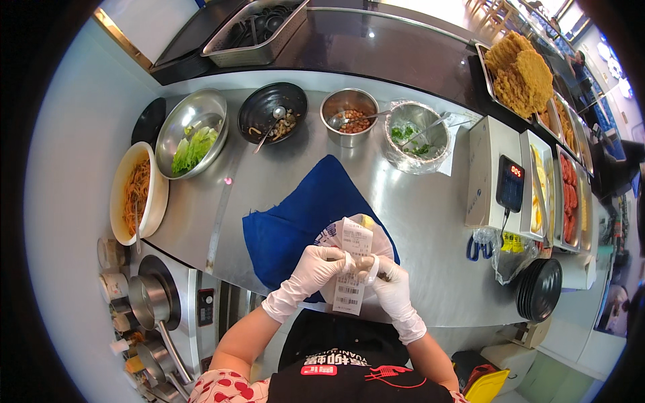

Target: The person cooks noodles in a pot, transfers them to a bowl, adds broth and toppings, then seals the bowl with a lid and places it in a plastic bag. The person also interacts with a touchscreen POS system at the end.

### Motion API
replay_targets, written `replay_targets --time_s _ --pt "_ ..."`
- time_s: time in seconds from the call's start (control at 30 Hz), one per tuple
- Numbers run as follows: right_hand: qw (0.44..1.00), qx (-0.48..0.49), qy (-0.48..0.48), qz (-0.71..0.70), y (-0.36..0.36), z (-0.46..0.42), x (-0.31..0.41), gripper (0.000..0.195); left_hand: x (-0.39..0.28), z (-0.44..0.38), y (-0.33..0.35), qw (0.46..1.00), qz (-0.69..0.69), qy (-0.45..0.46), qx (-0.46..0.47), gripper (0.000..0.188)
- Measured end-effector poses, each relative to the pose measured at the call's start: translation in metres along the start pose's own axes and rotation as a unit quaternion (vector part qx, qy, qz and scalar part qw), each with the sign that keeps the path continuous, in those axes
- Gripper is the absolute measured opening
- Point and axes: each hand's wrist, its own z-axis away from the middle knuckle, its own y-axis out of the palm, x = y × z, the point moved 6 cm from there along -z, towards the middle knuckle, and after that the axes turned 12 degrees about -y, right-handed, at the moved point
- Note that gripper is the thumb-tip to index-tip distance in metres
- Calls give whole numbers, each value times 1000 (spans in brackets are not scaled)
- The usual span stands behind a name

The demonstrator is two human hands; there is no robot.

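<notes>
My left hand (315, 269), in a white glove, pinches a white strip at the left of a plastic bag's top. Opposite it, my right hand (388, 277), gloved too, grips the bag's other strip. Between them the whitish plastic bag (382, 242) bears coloured print; what it holds is hard to tell. A long printed paper receipt (358, 237) lies against the bag, partly covered by my fingers. Under the bag a blue cloth (302, 201) is spread on the steel worktop (433, 282).
Along the back stand a steel bowl of lettuce (194, 151), a black bowl with a spoon (257, 113), a pot of peanuts (350, 98) and a pot of chopped greens (441, 126). Noodles (137, 186) are at left, black plates (539, 292) and food trays (569, 201) at right.
</notes>
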Motion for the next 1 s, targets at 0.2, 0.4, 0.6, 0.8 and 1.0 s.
replay_targets --time_s 0.2,0.4,0.6,0.8,1.0 --pt "969 33 -118 215 7 -10 20 40 -12 5 7 997 46 -34 60 31" --pt "950 93 -106 280 12 -13 22 43 -10 7 14 990 60 -75 101 43" --pt "952 121 -191 205 15 -14 21 42 -8 6 15 994 36 -75 76 41" --pt "942 144 -134 273 10 -20 26 20 -13 8 16 996 2 -74 49 39" --pt "971 -8 -146 190 -4 -15 26 7 -7 8 3 997 -19 10 -80 35"
